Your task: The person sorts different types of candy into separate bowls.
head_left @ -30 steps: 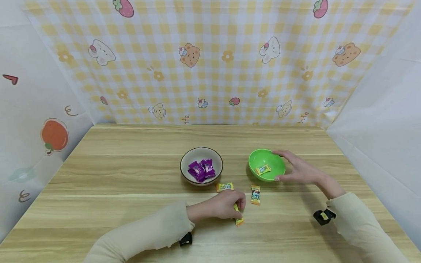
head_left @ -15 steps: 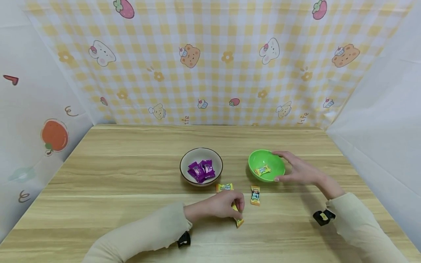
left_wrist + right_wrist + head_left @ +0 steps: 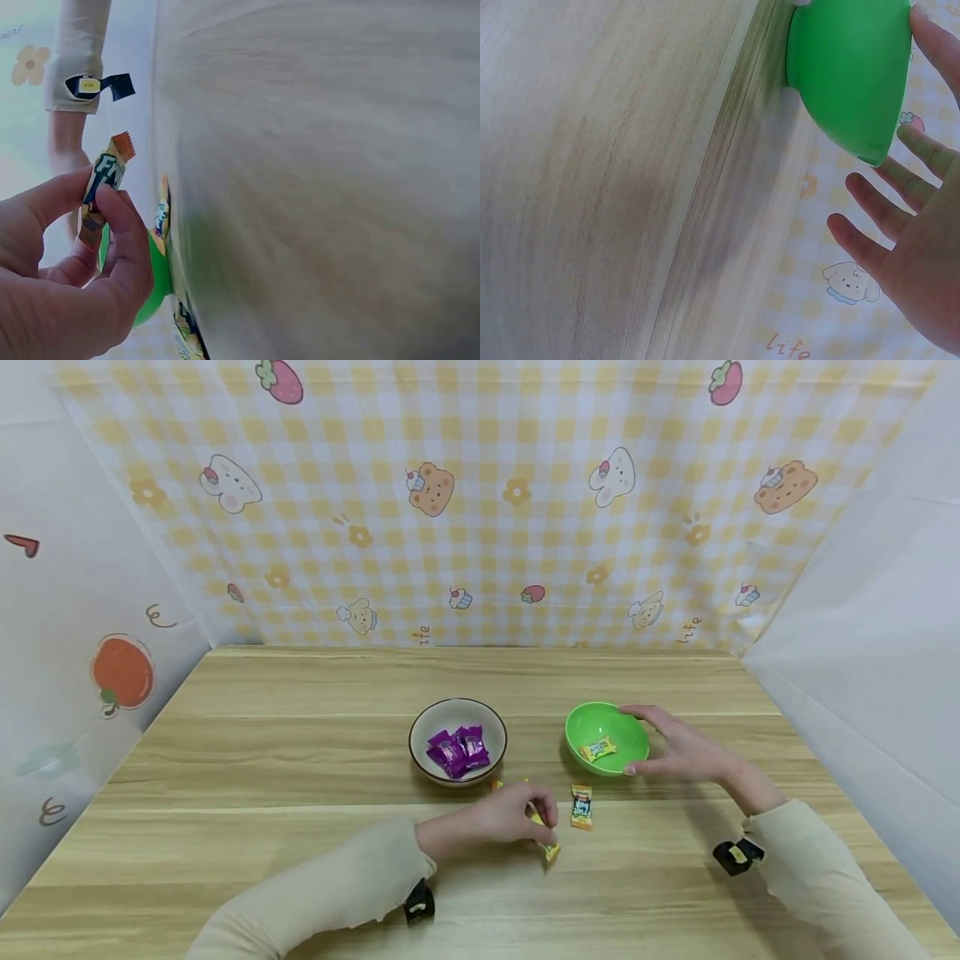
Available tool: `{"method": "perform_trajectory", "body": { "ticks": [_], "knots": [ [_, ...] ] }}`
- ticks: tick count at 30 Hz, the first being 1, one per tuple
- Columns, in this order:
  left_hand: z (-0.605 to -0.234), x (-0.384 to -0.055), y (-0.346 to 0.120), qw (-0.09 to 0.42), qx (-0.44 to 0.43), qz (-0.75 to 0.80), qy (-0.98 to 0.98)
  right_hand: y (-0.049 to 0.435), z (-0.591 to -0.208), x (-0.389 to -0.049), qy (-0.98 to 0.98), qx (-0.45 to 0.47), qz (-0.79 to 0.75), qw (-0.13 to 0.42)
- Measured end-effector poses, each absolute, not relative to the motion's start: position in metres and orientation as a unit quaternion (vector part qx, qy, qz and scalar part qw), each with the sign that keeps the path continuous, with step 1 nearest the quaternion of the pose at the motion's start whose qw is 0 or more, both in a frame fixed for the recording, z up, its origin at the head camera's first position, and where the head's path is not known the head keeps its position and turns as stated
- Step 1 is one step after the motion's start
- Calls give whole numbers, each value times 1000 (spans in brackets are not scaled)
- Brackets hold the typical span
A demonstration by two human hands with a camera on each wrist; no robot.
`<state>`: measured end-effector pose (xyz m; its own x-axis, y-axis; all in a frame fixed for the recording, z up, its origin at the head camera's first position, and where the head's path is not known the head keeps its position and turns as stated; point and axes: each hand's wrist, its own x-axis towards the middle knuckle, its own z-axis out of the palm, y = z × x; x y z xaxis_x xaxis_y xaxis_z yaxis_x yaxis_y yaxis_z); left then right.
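My left hand (image 3: 504, 814) pinches a yellow-wrapped candy (image 3: 103, 187) between thumb and fingers, just over the table; the left wrist view shows its orange crimped end and part of its lettering. Out to the right is a green bowl (image 3: 617, 727) with one yellow candy (image 3: 598, 749) in it. Spread around that bowl's right side, my right hand (image 3: 678, 750) touches the rim with thumb and forefinger, while its other fingers are extended and apart in the right wrist view. Another candy (image 3: 581, 807) lies before the green bowl. A further one (image 3: 497, 785) is mostly hidden behind my left hand.
A pale bowl (image 3: 433, 727) with a dark rim stands left of the green bowl, holding several purple-wrapped candies (image 3: 457, 752). The wooden table (image 3: 300, 718) meets a checked yellow cloth (image 3: 480, 543) at its far edge. White cloth hangs at both sides.
My left hand has risen slightly from the table with the candy, now covering more of the candy behind it. My right hand and both bowls stay in place.
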<state>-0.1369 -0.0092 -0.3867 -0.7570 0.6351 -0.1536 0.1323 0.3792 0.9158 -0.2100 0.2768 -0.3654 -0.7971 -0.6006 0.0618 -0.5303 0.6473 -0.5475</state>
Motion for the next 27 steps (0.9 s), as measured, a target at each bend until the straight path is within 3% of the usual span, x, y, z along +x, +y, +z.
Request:
{"method": "perform_trajectory", "body": {
  "ticks": [17, 27],
  "knots": [
    [-372, -158, 2, 255, 174, 590, 746, 276, -364, -210, 902, -318, -285, 60],
    [-356, -176, 11, 219, 161, 604, 749, 272, -360, -205, 904, -311, -286, 59]
  ]
}}
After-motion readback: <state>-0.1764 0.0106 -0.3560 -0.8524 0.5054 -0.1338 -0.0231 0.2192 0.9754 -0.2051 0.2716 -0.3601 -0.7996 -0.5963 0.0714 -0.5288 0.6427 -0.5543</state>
